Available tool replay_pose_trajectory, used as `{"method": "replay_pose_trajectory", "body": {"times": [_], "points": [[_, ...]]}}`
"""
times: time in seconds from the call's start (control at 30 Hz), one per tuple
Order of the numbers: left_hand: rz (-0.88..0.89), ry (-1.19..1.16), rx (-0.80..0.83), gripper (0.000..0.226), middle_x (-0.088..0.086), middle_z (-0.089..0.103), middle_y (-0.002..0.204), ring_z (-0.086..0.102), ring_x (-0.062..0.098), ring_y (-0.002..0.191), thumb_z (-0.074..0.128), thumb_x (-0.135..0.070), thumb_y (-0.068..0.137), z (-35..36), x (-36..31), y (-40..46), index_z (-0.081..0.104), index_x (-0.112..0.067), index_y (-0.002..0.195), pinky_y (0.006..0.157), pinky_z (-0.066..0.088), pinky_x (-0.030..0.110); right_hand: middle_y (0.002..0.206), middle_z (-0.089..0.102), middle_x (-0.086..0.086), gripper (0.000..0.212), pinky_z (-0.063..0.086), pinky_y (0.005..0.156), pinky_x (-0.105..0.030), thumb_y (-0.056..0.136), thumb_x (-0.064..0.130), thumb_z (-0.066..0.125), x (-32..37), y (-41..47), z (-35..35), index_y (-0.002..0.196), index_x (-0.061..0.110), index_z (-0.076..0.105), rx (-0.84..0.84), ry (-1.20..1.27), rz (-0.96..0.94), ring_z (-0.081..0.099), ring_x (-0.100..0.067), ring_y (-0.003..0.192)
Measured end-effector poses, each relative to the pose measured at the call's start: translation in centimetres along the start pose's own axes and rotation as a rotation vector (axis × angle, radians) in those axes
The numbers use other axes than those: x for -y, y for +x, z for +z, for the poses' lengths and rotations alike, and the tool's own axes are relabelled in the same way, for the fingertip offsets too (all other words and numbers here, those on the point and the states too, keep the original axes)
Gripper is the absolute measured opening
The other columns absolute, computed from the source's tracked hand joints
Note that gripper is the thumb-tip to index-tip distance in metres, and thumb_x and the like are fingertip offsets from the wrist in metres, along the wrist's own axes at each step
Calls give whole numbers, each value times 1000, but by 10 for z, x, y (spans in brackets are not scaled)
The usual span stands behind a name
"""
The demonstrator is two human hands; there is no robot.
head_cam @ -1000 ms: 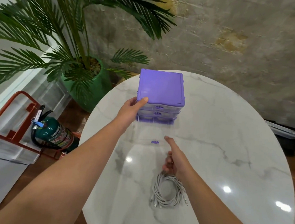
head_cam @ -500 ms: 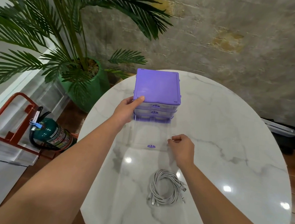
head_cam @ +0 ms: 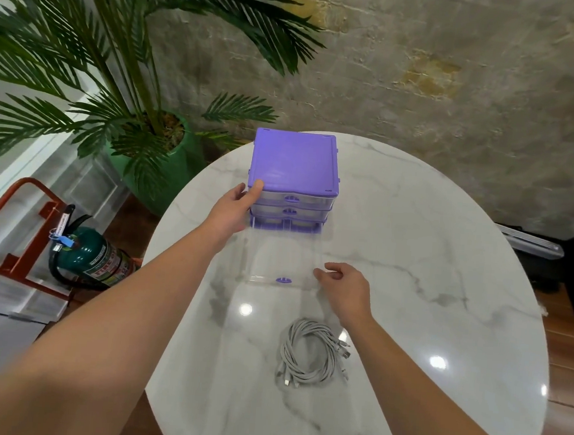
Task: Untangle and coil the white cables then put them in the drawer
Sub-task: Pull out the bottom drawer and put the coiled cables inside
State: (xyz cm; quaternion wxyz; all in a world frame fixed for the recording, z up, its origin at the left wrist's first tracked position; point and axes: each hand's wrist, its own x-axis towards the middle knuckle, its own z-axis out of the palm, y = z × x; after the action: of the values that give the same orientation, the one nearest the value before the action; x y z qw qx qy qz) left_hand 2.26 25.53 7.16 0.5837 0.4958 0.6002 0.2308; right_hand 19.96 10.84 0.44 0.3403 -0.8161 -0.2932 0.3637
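Bright, even light from above; the glossy table (head_cam: 446, 264) shows round glare spots near its front and right edges. Shadows are soft and faint. Wide-angle distortion bends the wall (head_cam: 460, 93) and forearms at the edges, where detail softens slightly

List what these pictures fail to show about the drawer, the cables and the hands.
Head view only:
- Open drawer: clear plastic, so its walls are hard to trace.
- Cables: plug types too small; count unclear in the coil.
- Right hand: its back hides the fingertips at the drawer's corner.
- Left hand: fingers hidden behind the purple cabinet.
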Motion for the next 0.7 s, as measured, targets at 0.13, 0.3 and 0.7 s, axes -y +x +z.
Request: {"method": "replay_pose_trajectory", "body": {"times": [0.13,0.3,0.7], "points": [[-8,-69,-134,79,3,42,149,48,23,129,50,-58,92,1,13,-12,22,-17,153,103,46,41,103,69,-2,39,39,65,-23,96,47,47,-12,-11,-16,115,15,59,-37,48,21,60,-14,87],[-41,-124,-360,43,12,58,118,59,25,100,61,-23,93,14,60,-44,44,-14,131,96,50,42,100,69,-3,28,42,64,-25,98,30,46,-39,-30,-31,109,12,63,73,-24,44,60,-15,84],[-163,33,-193,31,7,60,105,57,17,86,61,-20,93,95,148,-150,56,-6,120,79,39,22,114,69,-7,33,52,94,-42,89,24,65,-61,-59,-37,118,9,67,308,-181,-16,65,-26,103]]}}
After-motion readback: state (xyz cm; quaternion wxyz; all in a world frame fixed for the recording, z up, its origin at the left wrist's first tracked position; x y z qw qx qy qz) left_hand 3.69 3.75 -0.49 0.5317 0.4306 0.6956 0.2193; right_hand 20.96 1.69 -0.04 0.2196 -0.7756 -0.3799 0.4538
